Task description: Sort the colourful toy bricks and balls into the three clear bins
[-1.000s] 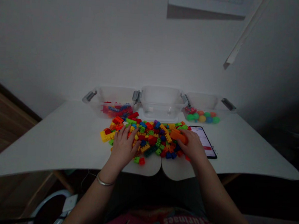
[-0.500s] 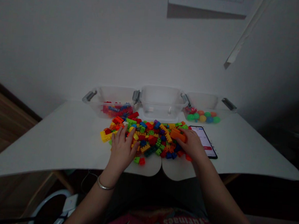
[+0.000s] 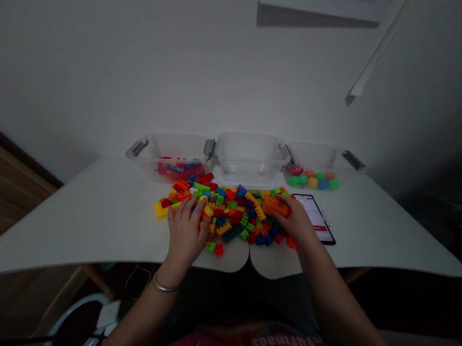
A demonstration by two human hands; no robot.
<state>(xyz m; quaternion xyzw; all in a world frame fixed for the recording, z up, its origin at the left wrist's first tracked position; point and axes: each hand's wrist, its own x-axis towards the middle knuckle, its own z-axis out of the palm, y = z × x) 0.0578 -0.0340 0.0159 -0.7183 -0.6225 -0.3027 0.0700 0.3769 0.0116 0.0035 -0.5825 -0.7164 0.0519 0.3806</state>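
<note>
Both forearms reach in from the near edge, palms down. The right hand (image 3: 298, 220) is angled inward, its thumb on the near side and its fingers over the far side of a large orange brick (image 3: 276, 207), closed about the brick's width around it; whether the brick is lifted clear of the pieces beneath cannot be told. The left hand (image 3: 185, 230) lies flatter, fingers loosely spread over the left end of the brick pile (image 3: 234, 215), a yellow piece just beside its index finger; whether the hidden fingertips pinch anything cannot be told. A silver bangle (image 3: 165, 288) circles the wrist behind that hand. The pile fills the space between the two grips and lies between them and three clear bins beyond: the left bin (image 3: 177, 143), the middle bin (image 3: 252, 145) and the right bin (image 3: 315, 155). Just right of the right hand, a phone (image 3: 318, 221) lies on the white table (image 3: 105, 217).
</note>
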